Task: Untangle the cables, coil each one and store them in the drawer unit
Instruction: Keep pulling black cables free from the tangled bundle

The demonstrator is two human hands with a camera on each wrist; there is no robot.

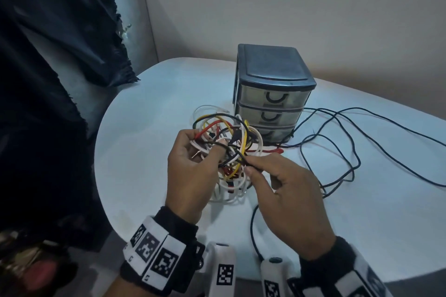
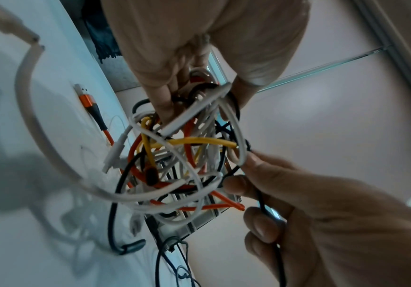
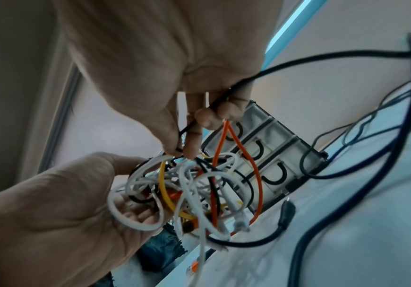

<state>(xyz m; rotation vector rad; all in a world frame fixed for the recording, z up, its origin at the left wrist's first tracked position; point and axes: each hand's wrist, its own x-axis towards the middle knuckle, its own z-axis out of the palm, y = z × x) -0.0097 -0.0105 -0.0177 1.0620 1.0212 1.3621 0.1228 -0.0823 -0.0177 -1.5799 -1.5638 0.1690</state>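
Note:
A tangle of white, yellow, orange and black cables (image 1: 229,142) is lifted just above the white table (image 1: 144,128). My left hand (image 1: 193,159) grips the tangle from the left, fingers curled into its loops (image 2: 175,93). My right hand (image 1: 251,164) pinches a thin black cable (image 2: 261,198) at the tangle's right side; in the right wrist view that black cable (image 3: 322,60) runs through the right hand (image 3: 182,143). Behind the tangle stands the dark three-drawer unit (image 1: 270,67), all three drawers shut (image 3: 273,155).
The long black cable (image 1: 337,128) sprawls in loops over the table's right half. An orange USB plug (image 2: 89,103) and a black plug (image 3: 288,211) lie on the table. Dark cloth (image 1: 60,55) hangs at the left beside the table edge.

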